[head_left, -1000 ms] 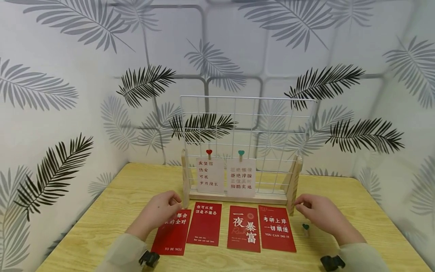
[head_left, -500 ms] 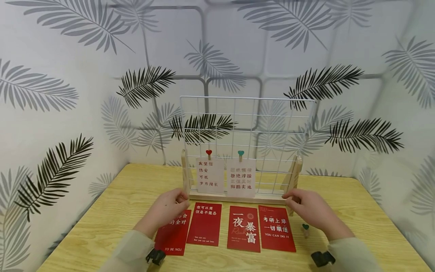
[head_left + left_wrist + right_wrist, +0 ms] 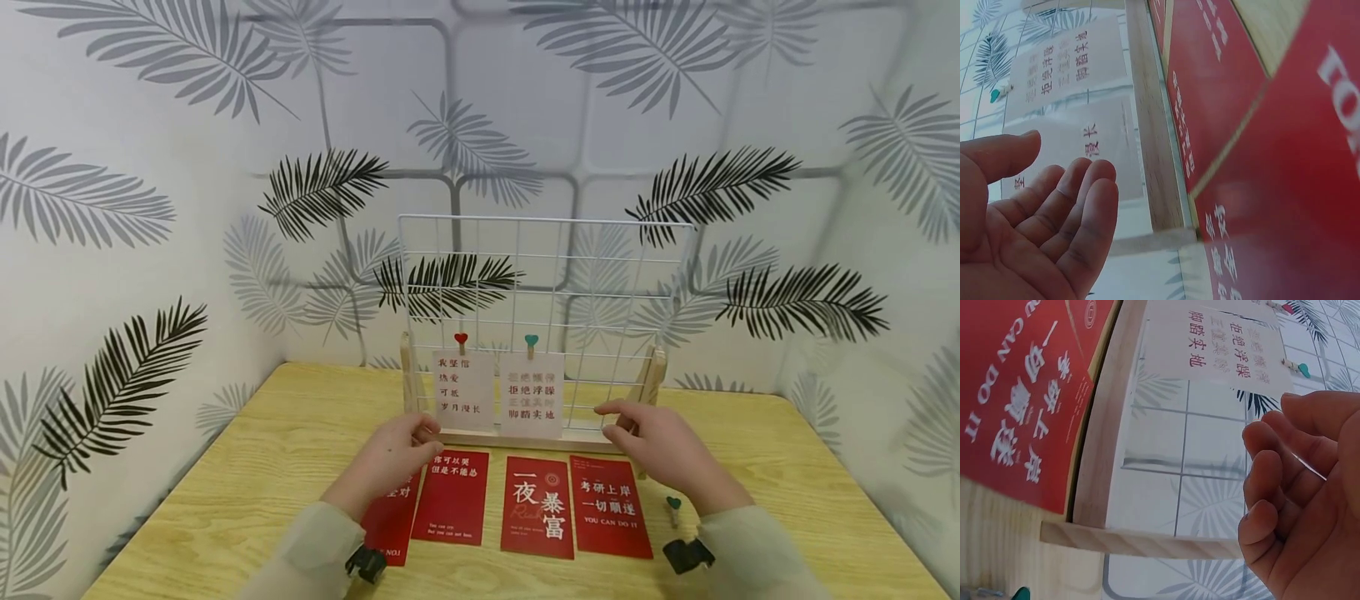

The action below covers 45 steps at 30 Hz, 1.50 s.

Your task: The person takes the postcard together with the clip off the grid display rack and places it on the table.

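Note:
My left hand (image 3: 390,462) hovers over the leftmost red card (image 3: 390,525), fingers loosely bent and holding nothing. On the other side, my right hand (image 3: 660,442) hangs empty with relaxed fingers, before the right end of the rack's wooden base. The white wire grid rack (image 3: 525,221) stands upright between two wooden supports. Two white cards with red writing hang on it: the left card (image 3: 465,396) under a red heart clip (image 3: 461,339), the right card (image 3: 531,396) under a teal heart clip (image 3: 532,341). In the right wrist view, the wooden base (image 3: 1107,444) passes beside the hand.
More red cards lie in a row before the rack: one card (image 3: 452,508), a middle card (image 3: 537,525) and a right card (image 3: 613,525). A dark green heart clip (image 3: 673,504) lies on the wood-grain table (image 3: 255,450) at the right. Leaf-patterned walls surround the table.
Both hands have moved inward, the left hand rightward and the right hand leftward and slightly up, away from the rack's ends. Cards, clips and rack keep their places.

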Each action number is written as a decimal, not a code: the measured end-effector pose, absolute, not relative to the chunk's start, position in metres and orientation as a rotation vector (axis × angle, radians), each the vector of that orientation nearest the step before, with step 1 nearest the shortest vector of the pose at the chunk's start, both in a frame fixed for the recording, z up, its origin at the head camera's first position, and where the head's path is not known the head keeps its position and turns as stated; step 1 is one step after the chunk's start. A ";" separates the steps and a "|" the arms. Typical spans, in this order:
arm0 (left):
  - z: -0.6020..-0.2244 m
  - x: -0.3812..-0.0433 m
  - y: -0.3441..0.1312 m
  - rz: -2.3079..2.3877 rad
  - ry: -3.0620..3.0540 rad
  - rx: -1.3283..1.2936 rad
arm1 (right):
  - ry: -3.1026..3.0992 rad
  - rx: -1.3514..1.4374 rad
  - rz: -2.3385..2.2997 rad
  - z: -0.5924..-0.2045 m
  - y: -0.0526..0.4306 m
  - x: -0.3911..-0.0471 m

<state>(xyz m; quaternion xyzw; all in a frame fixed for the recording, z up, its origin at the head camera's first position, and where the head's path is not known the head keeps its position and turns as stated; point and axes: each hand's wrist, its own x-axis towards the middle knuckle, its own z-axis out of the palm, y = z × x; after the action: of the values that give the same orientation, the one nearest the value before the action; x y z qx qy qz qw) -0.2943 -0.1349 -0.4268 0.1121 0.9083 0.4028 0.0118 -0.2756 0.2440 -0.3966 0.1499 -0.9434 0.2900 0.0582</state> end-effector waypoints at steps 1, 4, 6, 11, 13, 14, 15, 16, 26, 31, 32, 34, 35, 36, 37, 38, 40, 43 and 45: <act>-0.427 -0.295 -0.133 1.262 2.823 0.352 | -2.856 0.459 0.868 -0.395 0.242 -0.277; -0.427 -0.298 -0.127 1.290 2.796 0.367 | -2.849 0.463 0.834 -0.391 0.237 -0.280; -0.427 -0.300 -0.123 1.318 2.773 0.385 | -2.844 0.468 0.821 -0.388 0.233 -0.282; -0.430 -0.305 -0.108 1.357 2.724 0.431 | -2.813 0.485 0.806 -0.378 0.220 -0.286; -0.430 -0.307 -0.103 1.378 2.708 0.458 | -2.793 0.497 0.804 -0.374 0.214 -0.288; -0.431 -0.307 -0.100 1.388 2.701 0.471 | -2.784 0.502 0.805 -0.372 0.211 -0.290; -0.431 -0.308 -0.098 1.404 2.691 0.476 | -2.776 0.506 0.805 -0.370 0.208 -0.291; -0.432 -0.309 -0.096 1.411 2.689 0.492 | -2.770 0.506 0.805 -0.368 0.205 -0.292; -0.429 -0.318 -0.077 1.517 2.628 0.510 | -2.761 0.526 0.768 -0.345 0.179 -0.307; -0.427 -0.324 -0.068 1.591 2.620 0.490 | -2.772 0.572 0.717 -0.332 0.167 -0.316; -0.427 -0.326 -0.066 1.598 2.625 0.489 | -2.774 0.574 0.707 -0.330 0.166 -0.317; -0.426 -0.328 -0.061 1.604 2.632 0.482 | -2.778 0.572 0.684 -0.326 0.163 -0.320; -0.426 -0.328 -0.059 1.609 2.632 0.480 | -2.782 0.570 0.671 -0.324 0.163 -0.321; -0.427 -0.329 -0.057 1.606 2.639 0.480 | -2.786 0.569 0.654 -0.323 0.162 -0.322; -0.426 -0.330 -0.055 1.598 2.651 0.472 | -2.792 0.564 0.642 -0.322 0.161 -0.322; -0.426 -0.331 -0.054 1.594 2.660 0.465 | -2.798 0.564 0.627 -0.321 0.161 -0.323; -0.426 -0.332 -0.052 1.591 2.673 0.453 | -2.807 0.567 0.597 -0.320 0.159 -0.324; -0.424 -0.334 -0.050 1.585 2.697 0.447 | -2.817 0.568 0.558 -0.319 0.157 -0.326; -0.423 -0.335 -0.048 1.583 2.712 0.444 | -2.817 0.568 0.531 -0.319 0.156 -0.328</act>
<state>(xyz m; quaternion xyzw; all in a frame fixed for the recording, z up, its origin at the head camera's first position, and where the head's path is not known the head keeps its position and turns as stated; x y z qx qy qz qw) -0.3350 -0.0480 -0.4234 0.1398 0.8550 0.4992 -0.0149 -0.3280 0.1564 -0.3193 0.1931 -0.9582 0.1806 0.1094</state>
